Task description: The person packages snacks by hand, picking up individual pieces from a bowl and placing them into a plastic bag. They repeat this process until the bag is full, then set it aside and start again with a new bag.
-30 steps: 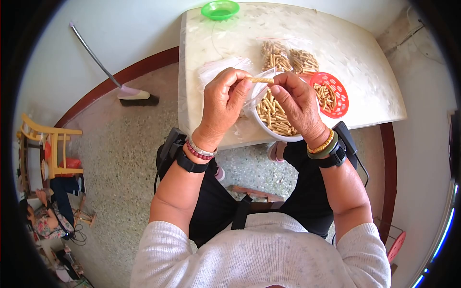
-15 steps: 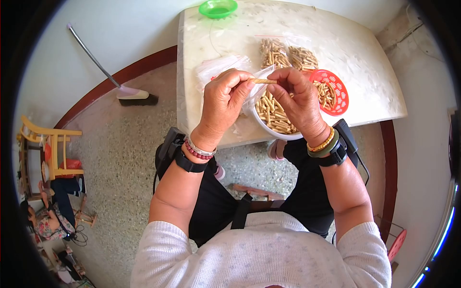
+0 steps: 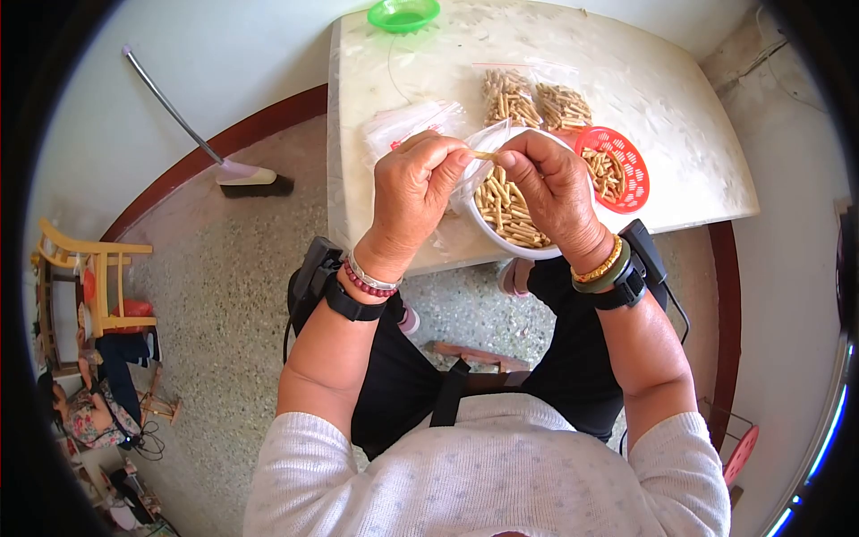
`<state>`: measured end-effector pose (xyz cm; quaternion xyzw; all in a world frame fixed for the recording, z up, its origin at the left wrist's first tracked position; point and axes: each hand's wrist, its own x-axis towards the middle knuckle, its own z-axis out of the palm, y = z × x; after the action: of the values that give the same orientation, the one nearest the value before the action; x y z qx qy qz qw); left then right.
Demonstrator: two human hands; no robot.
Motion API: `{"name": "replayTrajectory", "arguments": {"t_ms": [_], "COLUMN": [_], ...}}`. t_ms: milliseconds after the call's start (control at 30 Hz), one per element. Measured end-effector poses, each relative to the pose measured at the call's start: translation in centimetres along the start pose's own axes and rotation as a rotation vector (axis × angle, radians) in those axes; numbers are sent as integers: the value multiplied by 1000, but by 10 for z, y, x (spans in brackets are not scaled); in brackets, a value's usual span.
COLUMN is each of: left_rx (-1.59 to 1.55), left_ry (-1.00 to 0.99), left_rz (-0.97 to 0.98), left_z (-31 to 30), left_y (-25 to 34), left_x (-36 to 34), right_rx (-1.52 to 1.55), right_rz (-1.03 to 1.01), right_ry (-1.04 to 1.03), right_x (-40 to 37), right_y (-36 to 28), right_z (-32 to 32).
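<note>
My left hand [image 3: 416, 192] and my right hand [image 3: 555, 183] meet above a white bowl [image 3: 476, 226] at the table's near edge. Between them they pinch a thin tan stick [image 3: 484, 155], one end in each hand's fingertips. Many short tan sticks [image 3: 508, 215] fill the bowl. A clear plastic bag [image 3: 488, 136] lies open at the bowl's far left rim, just behind the pinched stick. Right of the bowl, a red basket [image 3: 636, 175] holds more sticks. Two filled clear bags [image 3: 510, 97] [image 3: 563, 107] rest behind the bowl.
Flat empty plastic bags [image 3: 403, 123] lie on the table [image 3: 644, 72] at left, with a green dish [image 3: 403, 15] at its far left corner. A broom [image 3: 249, 177] leans on the wall. At far left are a wooden chair [image 3: 112, 277] and another person [image 3: 94, 416].
My hands have drawn slightly closer together, and less of the stick shows between my fingertips. Both hands still pinch it.
</note>
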<state>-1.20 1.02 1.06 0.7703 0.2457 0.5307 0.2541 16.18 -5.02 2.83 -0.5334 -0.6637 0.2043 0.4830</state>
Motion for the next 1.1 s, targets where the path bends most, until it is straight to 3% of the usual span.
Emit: {"name": "replayTrajectory", "arguments": {"t_ms": [133,200,333,400,433,500,600,767,833,900,1100], "left_rx": [5,-98,-65,-80,-79,-41,-101,-152,-161,-292,-355], "left_ry": [-9,50,134,61,63,-141,-152,-61,-28,-7,114], "left_rz": [-22,-162,-202,-275,-275,-513,-575,-587,-555,-703,-646], "left_z": [0,-1,3,5,4,3,6,7,5,0,-3], "left_y": [0,1,-12,-17,-16,-12,-16,-19,-18,-16,-29], "left_x": [0,0,-1,-3,-3,-3,-6,-6,-4,-2,-4], "right_rx": [-23,-40,65,-245,-245,-382,-486,-587,-566,-544,-378], "right_rz": [-12,-46,76,13,12,-82,-210,-279,-264,-249,-75], "right_ry": [-10,111,246,221,220,151,82,-34,-28,-24,109], "right_x": [1,2,5,5,6,7,10,20,23,25,26], "right_y": [1,3,7,4,0,-6,-2,4,5,7,18], "right_z": [-1,-1,-10,-17,-17,-15,-10,5,12,15,2]}}
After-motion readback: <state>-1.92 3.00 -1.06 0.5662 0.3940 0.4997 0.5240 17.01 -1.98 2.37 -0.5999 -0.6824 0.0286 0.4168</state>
